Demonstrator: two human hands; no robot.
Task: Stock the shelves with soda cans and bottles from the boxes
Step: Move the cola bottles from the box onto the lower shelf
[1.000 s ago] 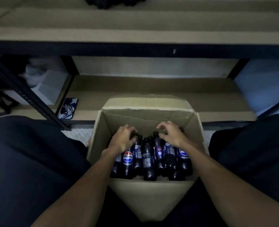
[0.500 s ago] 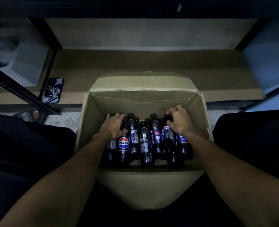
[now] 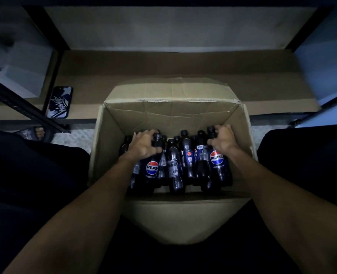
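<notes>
2 bottles (image 3: 152, 171) inside the box (image 3: 163, 112) are clasped at their necks by left grip (image 3: 143, 147) and right grip (image 3: 224, 141), presumably for lifting out.

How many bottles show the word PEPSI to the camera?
2. Left bottle, gripped by the left hand; right bottle, gripped by the right hand. Both stand in the box. The middle bottles are turned or dark, so more may be hidden.

Dim, bluish light; dark blurred corners, wide-angle bowing at edges.
</notes>
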